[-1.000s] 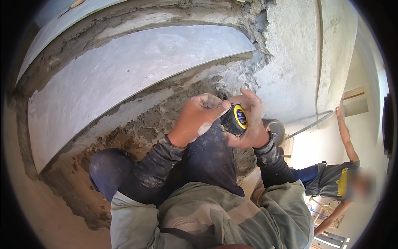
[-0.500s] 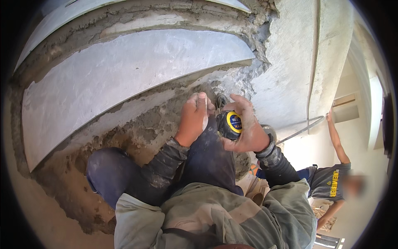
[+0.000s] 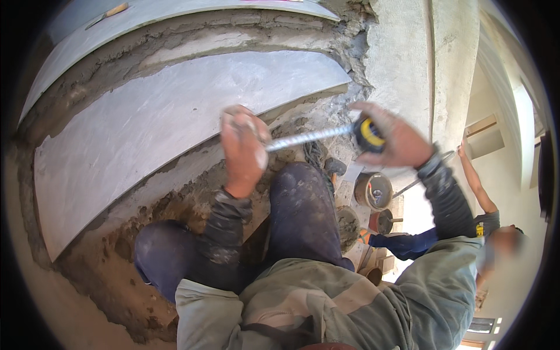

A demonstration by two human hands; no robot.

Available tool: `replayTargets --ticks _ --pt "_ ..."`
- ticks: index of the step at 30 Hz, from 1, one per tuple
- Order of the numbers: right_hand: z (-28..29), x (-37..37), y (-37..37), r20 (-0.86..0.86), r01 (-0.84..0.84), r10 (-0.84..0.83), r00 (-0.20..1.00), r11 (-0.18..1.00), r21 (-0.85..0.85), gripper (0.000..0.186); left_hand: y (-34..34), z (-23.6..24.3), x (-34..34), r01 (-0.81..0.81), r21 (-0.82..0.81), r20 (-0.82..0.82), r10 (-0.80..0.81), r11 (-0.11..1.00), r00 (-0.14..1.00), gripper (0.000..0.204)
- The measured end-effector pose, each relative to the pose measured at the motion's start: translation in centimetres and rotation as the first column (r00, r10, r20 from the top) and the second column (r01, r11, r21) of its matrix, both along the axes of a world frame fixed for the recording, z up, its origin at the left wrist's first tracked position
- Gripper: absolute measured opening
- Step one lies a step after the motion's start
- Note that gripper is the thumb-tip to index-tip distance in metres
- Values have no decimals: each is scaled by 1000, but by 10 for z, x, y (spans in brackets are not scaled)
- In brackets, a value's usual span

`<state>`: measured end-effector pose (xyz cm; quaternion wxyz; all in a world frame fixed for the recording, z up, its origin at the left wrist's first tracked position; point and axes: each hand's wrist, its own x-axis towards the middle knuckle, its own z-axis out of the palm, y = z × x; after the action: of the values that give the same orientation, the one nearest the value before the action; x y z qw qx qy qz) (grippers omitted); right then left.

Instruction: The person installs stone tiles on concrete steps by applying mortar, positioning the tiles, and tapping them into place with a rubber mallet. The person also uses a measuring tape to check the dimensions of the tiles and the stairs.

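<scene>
A black and yellow tape measure (image 3: 368, 135) is gripped in my right hand (image 3: 402, 137), fingers round its case. Its pale blade (image 3: 309, 139) stretches leftward, blurred by motion. The blade's free end is pinched in my left hand (image 3: 242, 149), whose curled fingers are partly smeared. Both hands are in the air over my raised knee (image 3: 300, 192). Beyond them lies a grey stone tread slab (image 3: 175, 111) with a curved front edge, and my left hand overlaps that edge in the view.
A higher slab (image 3: 192, 10) bears a wooden-handled tool (image 3: 111, 14). Rough mortar (image 3: 186, 201) covers the step below. A mallet (image 3: 335, 166) and buckets (image 3: 374, 191) stand right of my knee. A co-worker (image 3: 487, 219) reaches toward the wall at right.
My hands have moved apart, left hand leftward and right hand rightward, drawing the blade out of the tape measure. The view has shifted slightly, and buckets and a mallet now show.
</scene>
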<state>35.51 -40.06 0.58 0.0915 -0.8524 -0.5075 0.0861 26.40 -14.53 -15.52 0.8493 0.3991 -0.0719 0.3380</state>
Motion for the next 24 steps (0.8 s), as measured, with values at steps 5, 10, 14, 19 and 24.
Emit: replayTargets --ticks 5,10,14,19,24 --pt "74 41 -18 246 34 -10 969 995 -95 55 50 11 -8 -96 302 -93 130 948 987 36" --pt "144 83 13 530 -80 143 836 987 -141 47 62 33 -12 -236 560 -233 424 794 875 43" --pt "192 75 45 721 60 252 646 924 -377 28 87 45 -23 -60 897 -243 602 438 760 52" --pt "197 121 76 861 244 350 370 857 -454 26 105 28 -42 285 955 -112 802 -75 586 64" --pt "184 156 121 902 385 289 321 830 -403 22 97 26 -53 365 930 -169 844 -33 508 73"
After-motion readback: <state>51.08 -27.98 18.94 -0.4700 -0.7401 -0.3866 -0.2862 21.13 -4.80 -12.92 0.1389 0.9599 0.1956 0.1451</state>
